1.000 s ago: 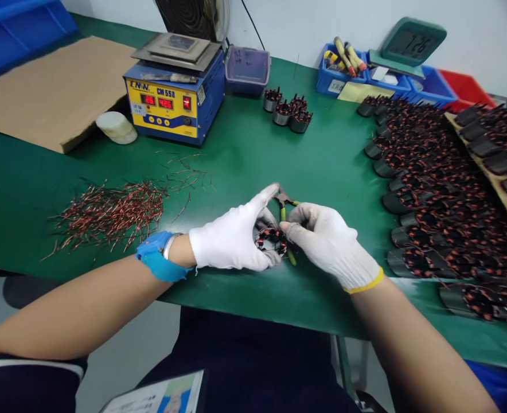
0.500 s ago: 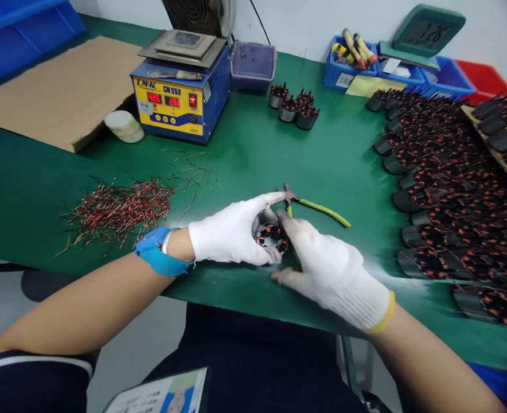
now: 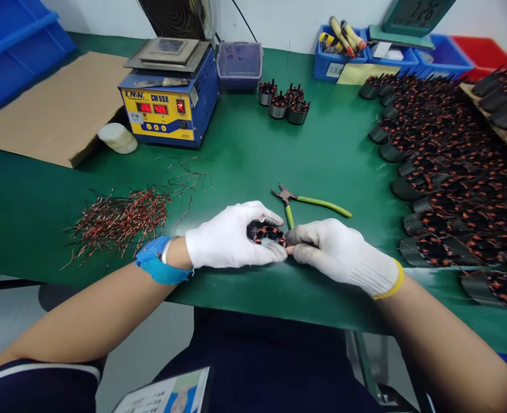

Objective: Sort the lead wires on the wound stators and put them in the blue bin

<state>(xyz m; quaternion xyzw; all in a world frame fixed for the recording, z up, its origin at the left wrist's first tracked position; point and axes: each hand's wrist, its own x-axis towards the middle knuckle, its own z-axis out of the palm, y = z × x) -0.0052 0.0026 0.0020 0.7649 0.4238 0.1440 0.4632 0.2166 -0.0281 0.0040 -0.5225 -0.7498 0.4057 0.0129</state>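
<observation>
My left hand [image 3: 236, 236], in a white glove, is wrapped round a ring-shaped wound coil part [image 3: 270, 234] with dark metal and copper windings. The part's open side faces up toward me. At its right side my right hand [image 3: 337, 249], gloved in white with a yellow cuff, has thumb and fingers pinched together. What lies between those fingertips is too small to make out. Just beyond the hands, cutting pliers with green handles [image 3: 322, 205] lie on the green table with their jaws pointing away.
Cut copper wires [image 3: 122, 221] lie in a pile at left. Behind them stands a blue and yellow CM558 unit [image 3: 163, 112]. Several coil parts [image 3: 297, 110] stand at the back, and many more [image 3: 434, 212] fill the right side. Blue bins [image 3: 335, 63] line the wall.
My right hand has closed from a loose, spread pose into a pinch at the part's right edge. My left hand still holds the part. The camera view has shifted slightly.
</observation>
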